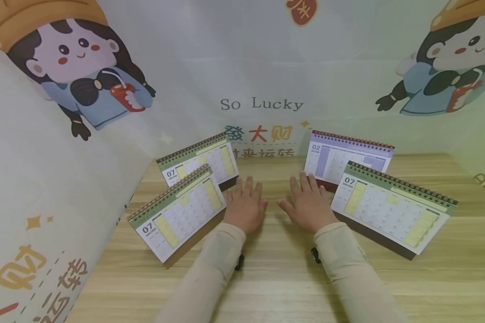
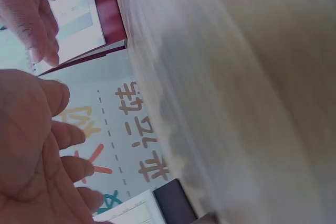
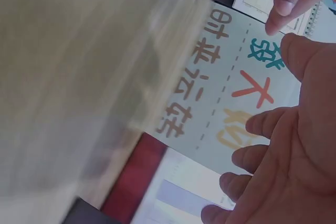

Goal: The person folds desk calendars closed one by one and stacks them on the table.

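Observation:
My left hand [image 1: 246, 206] is held over the middle of the table with its fingers extended forward, and nothing is in it. Close to its left stand the front left green desk calendar [image 1: 182, 215] and, behind that, another green calendar [image 1: 204, 159], both showing 07. The right hand [image 1: 310, 206], also holding nothing, has spread fingers and its thumb toward the left hand. Beside it on the right, a green calendar [image 1: 388, 211] showing 07 partly covers a purple calendar [image 1: 343, 157] showing 02. In the right wrist view, the right palm [image 3: 294, 150] faces the camera with relaxed fingers.
The wooden table [image 1: 275, 287] carries all the calendars, standing tent-like in angled pairs at left and right. A printed cloth backdrop [image 1: 226, 67] with cartoon figures and lettering rises behind the table and along both sides. Small dark straps or devices show at both wrists.

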`<state>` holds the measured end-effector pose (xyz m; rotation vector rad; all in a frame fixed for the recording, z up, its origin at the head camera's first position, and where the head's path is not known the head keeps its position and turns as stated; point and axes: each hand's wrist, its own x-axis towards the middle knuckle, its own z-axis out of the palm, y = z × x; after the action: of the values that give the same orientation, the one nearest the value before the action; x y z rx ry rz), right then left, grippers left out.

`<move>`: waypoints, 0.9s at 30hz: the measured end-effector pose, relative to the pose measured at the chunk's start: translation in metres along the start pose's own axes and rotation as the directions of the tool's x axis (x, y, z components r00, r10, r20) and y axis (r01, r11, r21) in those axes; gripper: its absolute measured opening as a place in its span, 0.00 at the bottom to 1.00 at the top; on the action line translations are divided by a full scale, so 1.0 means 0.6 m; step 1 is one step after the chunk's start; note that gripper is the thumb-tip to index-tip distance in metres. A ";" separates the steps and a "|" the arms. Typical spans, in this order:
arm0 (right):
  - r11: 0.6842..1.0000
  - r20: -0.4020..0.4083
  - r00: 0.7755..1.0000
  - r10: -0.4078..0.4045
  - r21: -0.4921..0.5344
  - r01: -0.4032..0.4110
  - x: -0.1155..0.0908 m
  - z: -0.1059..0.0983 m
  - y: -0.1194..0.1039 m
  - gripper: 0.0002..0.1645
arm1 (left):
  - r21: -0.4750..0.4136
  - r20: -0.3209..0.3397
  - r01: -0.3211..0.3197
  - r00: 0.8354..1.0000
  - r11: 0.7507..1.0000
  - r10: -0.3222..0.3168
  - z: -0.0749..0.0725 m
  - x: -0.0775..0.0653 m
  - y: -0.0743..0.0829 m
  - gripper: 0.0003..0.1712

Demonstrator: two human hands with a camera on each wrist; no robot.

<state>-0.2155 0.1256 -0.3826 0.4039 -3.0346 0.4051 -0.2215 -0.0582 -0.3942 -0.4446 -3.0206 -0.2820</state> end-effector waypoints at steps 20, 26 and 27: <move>0.959 -0.014 0.974 -0.226 -0.179 0.220 -0.006 -0.051 0.013 0.40 | 0.173 0.086 -0.276 0.961 0.946 0.264 -0.058 0.002 -0.005 0.29; 0.957 -0.015 0.970 -0.242 -0.170 0.236 -0.009 -0.069 0.015 0.40 | 0.109 0.045 -0.316 0.949 0.942 0.313 -0.059 0.009 -0.006 0.29; 0.958 -0.014 0.970 -0.244 -0.157 0.239 -0.010 -0.072 0.015 0.39 | 0.091 0.038 -0.326 0.945 0.941 0.323 -0.059 0.011 -0.006 0.29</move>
<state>-0.2111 0.1472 -0.3436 0.7380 -2.9070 0.1580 -0.2275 -0.0663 -0.3597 -0.9270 -2.8985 -0.1072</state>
